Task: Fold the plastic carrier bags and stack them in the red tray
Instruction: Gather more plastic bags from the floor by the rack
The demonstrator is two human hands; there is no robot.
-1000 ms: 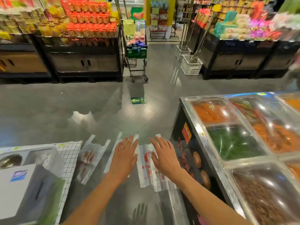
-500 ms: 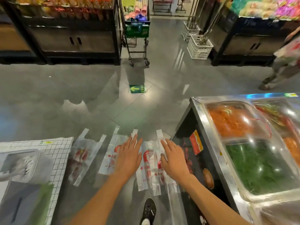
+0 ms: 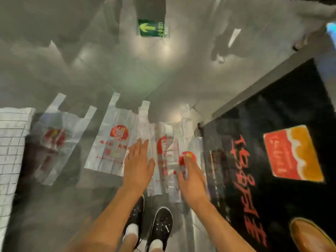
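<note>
Nearest to me, at 6 o'clock, I see two black shoes (image 3: 160,226) with white socks through the glass surface (image 3: 54,206) that I am working on. Both bare forearms reach up from the bottom edge. My left hand (image 3: 138,165) lies flat, fingers straight and together, pressing on the right edge of the middle carrier bag (image 3: 111,142), which is spread flat at about 11 o'clock from that hand, its red round logo facing up. My right hand (image 3: 191,176) sits at 1 o'clock from the shoes on the crumpled, partly folded bag (image 3: 168,160); its fingers look bent onto the plastic next to a red logo, but motion blur means I cannot tell whether they pinch it or merely press. That folded bag lies between the two hands, touching both. At 9 o'clock a third bag (image 3: 54,142) lies flat and blurred, just beside a white gridded sheet (image 3: 11,151) at the left edge. At 3 o'clock stands a black counter front (image 3: 272,160) with red lettering and a red-and-orange label (image 3: 292,153). Farthest off, at 12 o'clock, a green arrow sign (image 3: 152,28) shows on the grey tiled floor
</note>
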